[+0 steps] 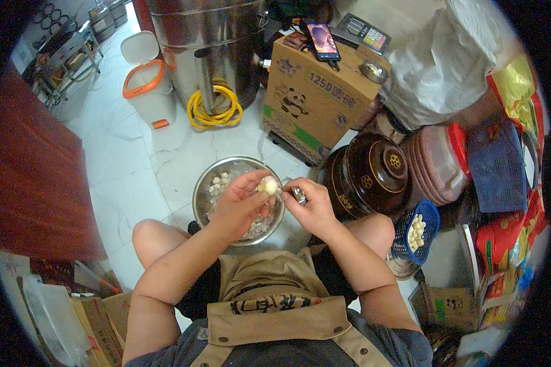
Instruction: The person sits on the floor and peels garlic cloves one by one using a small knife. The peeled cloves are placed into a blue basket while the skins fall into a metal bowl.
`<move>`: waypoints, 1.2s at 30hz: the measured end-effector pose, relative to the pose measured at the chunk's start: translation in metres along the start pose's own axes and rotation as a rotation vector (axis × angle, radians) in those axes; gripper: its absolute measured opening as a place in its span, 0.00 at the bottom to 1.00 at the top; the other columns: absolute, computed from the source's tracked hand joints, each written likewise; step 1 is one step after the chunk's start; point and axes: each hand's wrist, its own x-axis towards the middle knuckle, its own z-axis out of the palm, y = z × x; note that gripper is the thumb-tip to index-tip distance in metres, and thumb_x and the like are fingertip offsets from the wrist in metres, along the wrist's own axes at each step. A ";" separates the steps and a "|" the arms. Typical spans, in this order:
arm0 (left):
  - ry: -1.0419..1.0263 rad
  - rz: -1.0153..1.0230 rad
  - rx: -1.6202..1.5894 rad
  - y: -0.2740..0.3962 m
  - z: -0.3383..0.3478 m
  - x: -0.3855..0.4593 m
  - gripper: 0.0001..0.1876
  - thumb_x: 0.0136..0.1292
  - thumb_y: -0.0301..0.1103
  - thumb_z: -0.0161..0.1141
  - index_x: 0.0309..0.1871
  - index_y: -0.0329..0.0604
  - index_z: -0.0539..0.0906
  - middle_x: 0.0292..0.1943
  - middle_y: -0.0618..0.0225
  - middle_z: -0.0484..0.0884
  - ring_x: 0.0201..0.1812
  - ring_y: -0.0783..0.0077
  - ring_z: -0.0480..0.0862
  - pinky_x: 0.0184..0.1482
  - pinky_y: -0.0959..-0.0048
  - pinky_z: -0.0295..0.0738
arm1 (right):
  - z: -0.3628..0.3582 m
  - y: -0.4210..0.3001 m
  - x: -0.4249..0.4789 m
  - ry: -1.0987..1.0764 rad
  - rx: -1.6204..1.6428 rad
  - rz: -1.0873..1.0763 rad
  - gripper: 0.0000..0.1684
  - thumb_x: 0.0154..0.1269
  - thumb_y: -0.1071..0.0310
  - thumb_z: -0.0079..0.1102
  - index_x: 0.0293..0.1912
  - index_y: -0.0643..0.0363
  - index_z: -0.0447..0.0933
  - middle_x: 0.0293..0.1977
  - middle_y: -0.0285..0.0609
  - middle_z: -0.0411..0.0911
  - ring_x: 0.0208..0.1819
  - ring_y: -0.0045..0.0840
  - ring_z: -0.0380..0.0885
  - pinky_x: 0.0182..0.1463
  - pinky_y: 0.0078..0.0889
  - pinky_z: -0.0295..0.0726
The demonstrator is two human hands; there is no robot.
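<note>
My left hand [237, 205] grips a pale, partly peeled piece of what looks like garlic [268, 185] between thumb and fingers. Close on its right, my right hand [316, 202] is closed around a small metal tool [298, 195], probably a knife; its tip is hard to make out. Both hands are above a stainless steel bowl [198, 190] on the floor between my knees. Whitish garlic pieces [220, 181] and papery skins [260, 227] lie in the bowl, partly hidden by my left hand. Peeled cloves [416, 233] fill part of a blue plastic basket [433, 219] at my right.
Beyond the bowl stands a cardboard box [319, 101] bearing a phone [323, 42], a scale [365, 33] and a small metal dish [374, 72]. A brown glazed jar [367, 176] is near my right knee. Ahead are a yellow hose [215, 110], steel tank [206, 27] and lidded bin [149, 94].
</note>
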 end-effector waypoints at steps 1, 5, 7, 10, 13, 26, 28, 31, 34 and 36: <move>0.024 0.030 0.115 0.002 0.001 -0.001 0.25 0.65 0.18 0.60 0.66 0.38 0.69 0.50 0.63 0.81 0.41 0.75 0.83 0.34 0.80 0.80 | -0.002 -0.003 -0.001 -0.036 -0.005 0.068 0.15 0.59 0.65 0.66 0.42 0.64 0.77 0.36 0.55 0.81 0.38 0.45 0.83 0.41 0.39 0.81; 0.104 0.143 0.364 0.006 0.007 -0.004 0.25 0.64 0.18 0.61 0.65 0.36 0.71 0.49 0.63 0.81 0.42 0.79 0.82 0.35 0.81 0.79 | -0.016 -0.019 -0.003 -0.144 -0.117 -0.015 0.19 0.64 0.62 0.61 0.48 0.65 0.73 0.38 0.56 0.79 0.39 0.49 0.82 0.42 0.45 0.81; 0.126 0.125 0.440 0.007 0.005 -0.006 0.25 0.63 0.18 0.61 0.64 0.35 0.71 0.49 0.63 0.82 0.43 0.81 0.82 0.36 0.82 0.79 | -0.017 -0.021 -0.007 -0.200 -0.284 -0.135 0.20 0.65 0.61 0.60 0.50 0.65 0.71 0.38 0.55 0.78 0.38 0.50 0.81 0.42 0.48 0.80; 0.095 0.170 0.430 0.003 0.000 -0.005 0.24 0.62 0.18 0.61 0.63 0.34 0.72 0.49 0.63 0.82 0.45 0.80 0.82 0.37 0.82 0.80 | -0.016 -0.032 -0.008 -0.141 -0.389 -0.228 0.19 0.64 0.62 0.62 0.49 0.63 0.74 0.35 0.50 0.78 0.35 0.46 0.80 0.38 0.45 0.81; 0.108 0.192 0.525 0.000 -0.003 -0.004 0.27 0.58 0.13 0.60 0.63 0.37 0.74 0.54 0.63 0.80 0.54 0.70 0.83 0.54 0.74 0.82 | -0.014 -0.034 -0.008 -0.088 -0.457 -0.269 0.18 0.63 0.62 0.63 0.49 0.62 0.76 0.35 0.48 0.78 0.34 0.42 0.81 0.36 0.41 0.82; 0.187 0.267 0.787 -0.003 -0.002 -0.005 0.25 0.56 0.16 0.67 0.58 0.38 0.77 0.53 0.63 0.80 0.53 0.70 0.84 0.53 0.73 0.82 | -0.012 -0.030 -0.007 -0.091 -0.363 -0.204 0.17 0.64 0.63 0.62 0.48 0.63 0.76 0.34 0.50 0.78 0.33 0.43 0.81 0.36 0.42 0.82; 0.185 0.268 0.821 0.002 0.003 -0.007 0.24 0.55 0.17 0.68 0.57 0.38 0.77 0.53 0.63 0.79 0.53 0.70 0.84 0.53 0.73 0.82 | -0.012 -0.031 -0.007 -0.093 -0.331 -0.193 0.17 0.65 0.63 0.62 0.48 0.63 0.76 0.34 0.50 0.78 0.34 0.44 0.81 0.37 0.43 0.82; 0.170 0.335 0.798 0.001 0.002 -0.008 0.23 0.55 0.17 0.68 0.56 0.39 0.78 0.53 0.63 0.79 0.54 0.69 0.84 0.52 0.73 0.82 | -0.011 -0.030 -0.009 -0.089 -0.308 -0.178 0.17 0.65 0.63 0.62 0.48 0.63 0.76 0.35 0.51 0.79 0.35 0.45 0.81 0.38 0.43 0.82; 0.170 0.397 0.771 0.003 0.003 -0.008 0.21 0.56 0.21 0.68 0.54 0.36 0.79 0.51 0.63 0.79 0.48 0.74 0.84 0.43 0.78 0.81 | -0.009 -0.030 -0.009 -0.074 -0.277 -0.166 0.16 0.65 0.64 0.62 0.47 0.63 0.77 0.35 0.52 0.80 0.36 0.47 0.81 0.39 0.45 0.82; 0.181 0.406 0.747 0.002 0.002 -0.006 0.21 0.56 0.20 0.68 0.55 0.36 0.79 0.51 0.63 0.79 0.48 0.74 0.84 0.43 0.78 0.81 | -0.008 -0.028 -0.008 -0.038 -0.266 -0.171 0.15 0.65 0.64 0.62 0.46 0.64 0.78 0.36 0.54 0.80 0.36 0.48 0.81 0.40 0.45 0.82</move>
